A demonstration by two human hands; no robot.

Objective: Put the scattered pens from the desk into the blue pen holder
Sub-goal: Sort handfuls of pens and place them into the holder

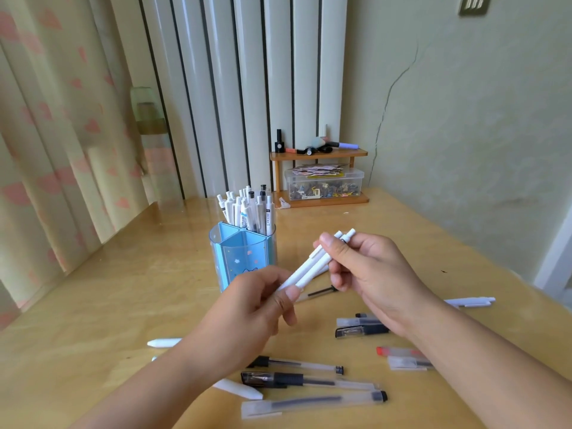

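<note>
The blue pen holder [243,257] stands upright on the desk, its back compartment full of several white pens [247,209]. Just right of it, above the desk, both hands hold a small bundle of white pens [312,267]. My left hand [257,308] pinches the bundle's lower end. My right hand [365,274] grips its upper end. Scattered pens lie on the desk: clear ones with black caps [306,380], a dark pair [360,326], a red-tipped one [399,351] and a white one [470,301].
A small wooden shelf [318,176] at the back of the wooden desk [108,305] carries a clear box of clips and some bottles. A curtain hangs on the left, a wall stands on the right. White pens [164,342] poke out from under my left forearm.
</note>
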